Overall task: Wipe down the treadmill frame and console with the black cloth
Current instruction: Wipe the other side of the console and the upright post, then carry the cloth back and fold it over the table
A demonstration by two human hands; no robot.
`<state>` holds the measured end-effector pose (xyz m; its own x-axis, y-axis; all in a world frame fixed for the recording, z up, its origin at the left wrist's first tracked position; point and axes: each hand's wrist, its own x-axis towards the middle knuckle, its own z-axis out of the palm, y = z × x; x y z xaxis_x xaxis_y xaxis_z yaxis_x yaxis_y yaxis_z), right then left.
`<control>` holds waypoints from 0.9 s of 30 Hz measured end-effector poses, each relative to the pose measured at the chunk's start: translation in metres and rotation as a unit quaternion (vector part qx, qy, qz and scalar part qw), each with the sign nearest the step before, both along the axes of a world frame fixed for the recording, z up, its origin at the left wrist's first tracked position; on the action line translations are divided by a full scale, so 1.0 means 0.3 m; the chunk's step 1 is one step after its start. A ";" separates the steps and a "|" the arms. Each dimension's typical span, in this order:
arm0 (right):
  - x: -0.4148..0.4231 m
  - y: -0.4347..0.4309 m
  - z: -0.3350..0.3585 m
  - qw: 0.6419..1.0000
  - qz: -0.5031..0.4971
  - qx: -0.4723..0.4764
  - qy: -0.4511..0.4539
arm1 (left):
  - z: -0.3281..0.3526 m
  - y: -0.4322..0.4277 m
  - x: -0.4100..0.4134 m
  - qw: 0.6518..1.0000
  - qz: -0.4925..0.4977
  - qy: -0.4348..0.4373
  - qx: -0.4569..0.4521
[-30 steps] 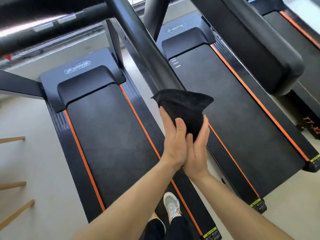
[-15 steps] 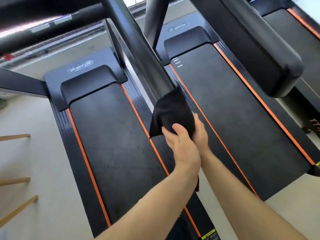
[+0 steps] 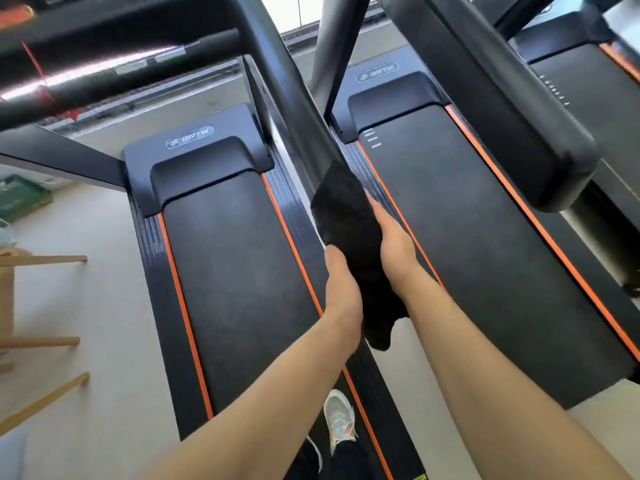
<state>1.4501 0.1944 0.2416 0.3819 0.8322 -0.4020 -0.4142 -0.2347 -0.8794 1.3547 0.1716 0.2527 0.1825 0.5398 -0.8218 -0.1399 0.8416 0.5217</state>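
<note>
The black cloth [image 3: 349, 220] is wrapped over the near end of the treadmill's dark handrail [image 3: 287, 98], which slopes down from the top toward me. My left hand [image 3: 341, 282] grips the cloth from the left side. On the right side my right hand [image 3: 391, 240] presses against it. A loose tail of cloth hangs down between my wrists. The handrail's tip is hidden under the cloth. The console bar [image 3: 104, 64] runs across the upper left, blurred.
Two black treadmill decks with orange stripes lie below, the left one [image 3: 239, 271] and the right one [image 3: 485, 254]. A second machine's padded handrail [image 3: 519, 126] crosses the upper right. Wooden legs [image 3: 41, 341] stand at the left. My shoe [image 3: 341, 420] rests near the bottom.
The cloth went from bunched in the air between both hands onto the handrail end. Both hands now clasp it around the rail, and a tail hangs lower.
</note>
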 end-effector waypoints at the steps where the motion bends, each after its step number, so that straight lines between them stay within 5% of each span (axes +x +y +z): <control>1: -0.005 -0.019 0.002 0.999 -0.009 -0.040 0.030 | 0.010 -0.019 -0.007 0.999 -0.023 0.023 0.020; 6: -0.053 -0.165 -0.002 0.973 0.027 -0.229 -0.002 | 0.149 -0.026 -0.068 0.969 -0.067 0.176 0.162; 10: -0.112 -0.278 0.060 0.949 0.057 -0.289 -0.115 | 0.224 -0.030 -0.169 0.966 -0.111 0.192 0.135; 12: -0.160 -0.333 0.112 0.957 0.049 -0.260 -0.116 | 0.271 -0.045 -0.237 0.963 -0.132 0.201 0.122; 19: -0.321 -0.326 0.351 0.986 0.112 -0.068 0.101 | 0.485 -0.100 -0.569 0.970 -0.145 0.121 0.153; 23: -0.469 -0.273 0.470 0.972 0.213 -0.059 0.083 | 0.562 -0.169 -0.806 0.985 -0.069 0.018 0.158; 27: -0.732 -0.266 0.579 0.947 0.310 -0.056 0.060 | 0.598 -0.299 -1.081 0.975 -0.025 0.044 0.215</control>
<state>1.2306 0.1146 0.4155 -0.2204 0.8313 -0.5103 -0.2624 -0.5544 -0.7898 1.0305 0.0818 0.4322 0.1565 0.8300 -0.5354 -0.0439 0.5473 0.8358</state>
